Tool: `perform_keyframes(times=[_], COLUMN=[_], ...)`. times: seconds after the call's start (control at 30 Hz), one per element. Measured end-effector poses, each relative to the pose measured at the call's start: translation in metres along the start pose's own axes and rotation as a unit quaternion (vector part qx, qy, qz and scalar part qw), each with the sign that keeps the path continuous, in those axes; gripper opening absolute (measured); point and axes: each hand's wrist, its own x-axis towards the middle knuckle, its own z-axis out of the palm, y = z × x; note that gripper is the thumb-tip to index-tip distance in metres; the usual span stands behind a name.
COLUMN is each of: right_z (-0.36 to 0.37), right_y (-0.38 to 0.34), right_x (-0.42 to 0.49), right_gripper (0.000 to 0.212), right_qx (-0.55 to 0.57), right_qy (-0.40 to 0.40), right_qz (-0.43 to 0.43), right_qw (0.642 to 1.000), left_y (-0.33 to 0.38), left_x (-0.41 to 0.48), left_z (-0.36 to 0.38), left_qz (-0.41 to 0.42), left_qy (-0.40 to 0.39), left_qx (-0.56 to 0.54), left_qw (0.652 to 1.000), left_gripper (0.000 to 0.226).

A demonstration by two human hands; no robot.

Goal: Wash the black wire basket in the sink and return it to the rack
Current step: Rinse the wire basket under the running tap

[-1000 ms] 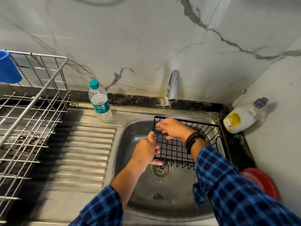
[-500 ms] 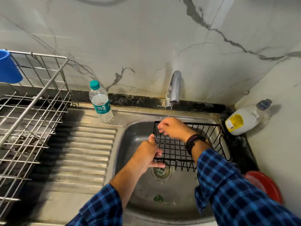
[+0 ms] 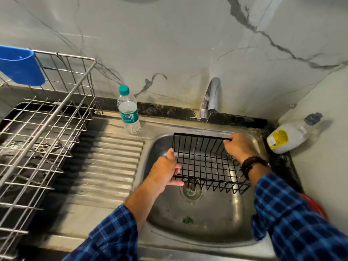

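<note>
A: While the tap (image 3: 211, 98) runs, your left hand (image 3: 163, 172) clamps the black wire basket (image 3: 207, 162) at its near-left corner, your right hand (image 3: 238, 147) closed on its far rim, over the sink (image 3: 216, 223) drain.

B: So what's my risk?

A: Wet wire could slip; splash could reach the rack (image 3: 43, 129) left of the sink.
</note>
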Motion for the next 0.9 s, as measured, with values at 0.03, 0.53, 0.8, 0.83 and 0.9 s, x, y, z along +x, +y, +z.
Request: perform_keyframes(times=[0.03, 0.53, 0.8, 0.83, 0.9], right_z=[0.001, -0.023, -0.026, -0.02, -0.002], right_y=[-0.008, 0.003, 0.008, 0.004, -0.005], right_x=[-0.009, -0.014, -0.013, -0.02, -0.029], right_gripper=[0.022, 0.039, 0.041, 0.047, 0.059], right_qx=[-0.049, -0.07, 0.013, 0.009, 0.017], right_qy=[0.024, -0.018, 0.056, 0.054, 0.039], right_qz=[-0.029, -0.164, -0.095, -0.108, -0.136], right_qw=[0.998, 0.984, 0.994, 0.993, 0.99], left_y=[0.0, -0.014, 0.002, 0.002, -0.001], left_x=[-0.002, -0.016, -0.014, -0.015, -0.017], left_z=[0.001, -0.011, -0.007, -0.01, -0.017], left_qz=[0.004, -0.017, 0.04, 0.055, 0.08], left_qy=[0.002, 0.037, 0.061, 0.068, 0.075], left_qx=[0.008, -0.011, -0.064, -0.069, -0.068], left_qw=[1.0, 0.999, 0.995, 0.994, 0.992], left_gripper=[0.065, 0.063, 0.053, 0.051, 0.049])
